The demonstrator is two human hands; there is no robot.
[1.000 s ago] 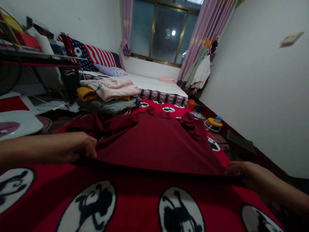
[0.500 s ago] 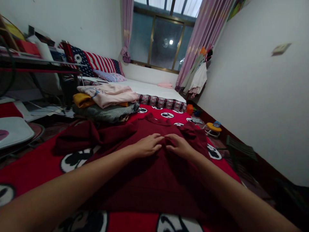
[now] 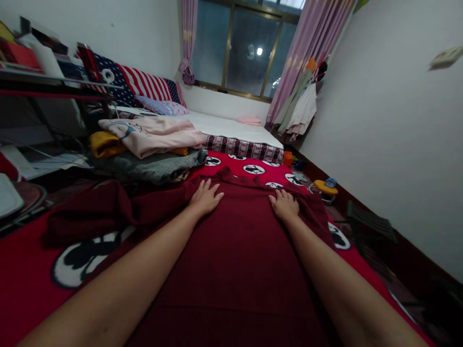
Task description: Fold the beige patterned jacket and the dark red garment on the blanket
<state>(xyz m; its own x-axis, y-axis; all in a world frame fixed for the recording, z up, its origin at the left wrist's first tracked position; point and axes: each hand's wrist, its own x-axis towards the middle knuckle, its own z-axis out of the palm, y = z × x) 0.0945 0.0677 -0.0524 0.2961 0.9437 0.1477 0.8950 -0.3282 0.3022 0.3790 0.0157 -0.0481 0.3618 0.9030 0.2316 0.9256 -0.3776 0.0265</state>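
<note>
I press my left hand [image 3: 207,196] and right hand [image 3: 284,204], fingers spread flat and gripping nothing, on the maroon shirt [image 3: 231,260] lying spread on the red blanket [image 3: 32,289]; smoothed, I judge, folding not yet begun.

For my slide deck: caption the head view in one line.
Both hands, left hand and right hand, lie flat and apart on a dark red shirt spread on a red patterned blanket.
</note>
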